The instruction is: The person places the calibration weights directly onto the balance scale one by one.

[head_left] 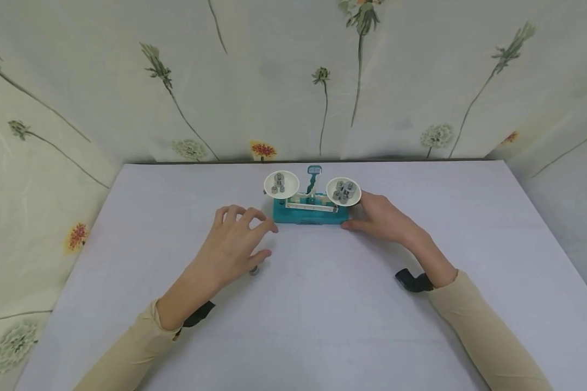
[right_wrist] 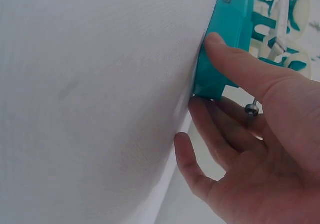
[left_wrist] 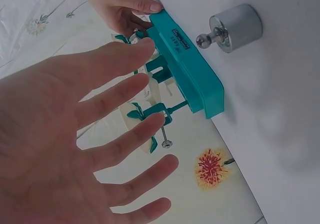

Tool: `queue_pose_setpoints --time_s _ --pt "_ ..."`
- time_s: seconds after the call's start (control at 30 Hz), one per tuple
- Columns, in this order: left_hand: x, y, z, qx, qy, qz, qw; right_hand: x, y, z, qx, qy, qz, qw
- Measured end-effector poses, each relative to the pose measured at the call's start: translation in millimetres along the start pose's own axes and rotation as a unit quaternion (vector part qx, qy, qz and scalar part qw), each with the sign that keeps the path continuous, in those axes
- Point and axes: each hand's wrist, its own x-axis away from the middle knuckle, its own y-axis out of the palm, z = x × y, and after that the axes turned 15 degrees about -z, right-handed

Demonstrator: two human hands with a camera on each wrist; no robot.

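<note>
A teal balance scale [head_left: 310, 217] stands near the table's far edge. Its left pan [head_left: 292, 185] holds a few small metal weights [head_left: 279, 183], and the right pan [head_left: 356, 194] carries several more. My right hand [head_left: 382, 218] grips the right end of the base, thumb at the front and fingers at the end and behind, as the right wrist view shows. My left hand [head_left: 231, 241], fingers spread and holding nothing, hovers left of the scale. Below its thumb, a single knobbed metal weight [left_wrist: 237, 28] is on the table, partly hidden in the head view.
A white cloth covers the table [head_left: 313, 326]. Behind it hangs a curtain [head_left: 274, 81] printed with flowers. A black strap [head_left: 414, 281] shows at the right wrist, and another black piece [head_left: 199, 314] at the left.
</note>
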Motion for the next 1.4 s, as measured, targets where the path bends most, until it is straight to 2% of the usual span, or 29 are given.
queue_pose_setpoints --time_s 0.37,0.63,1.13,1.4 --pt "6.2 -0.1 -0.2 -0.006 -0.012 -0.056 0.9983 -0.3 0 0 0.001 0.002 -0.002 1.0000" --pt "8.3 1.7 0.2 0.000 -0.022 -0.104 0.9943 0.1 0 -1 -0.001 0.005 -0.002 1.0000" --pt "5.8 8.0 -2.9 -0.014 -0.024 -0.116 0.9928 -0.9 1 -2 0.003 -0.004 0.005 1.0000" --pt "0.3 11.9 -6.1 -0.017 -0.026 -0.135 0.9904 -0.1 1 -1 0.002 -0.003 0.006 1.0000"
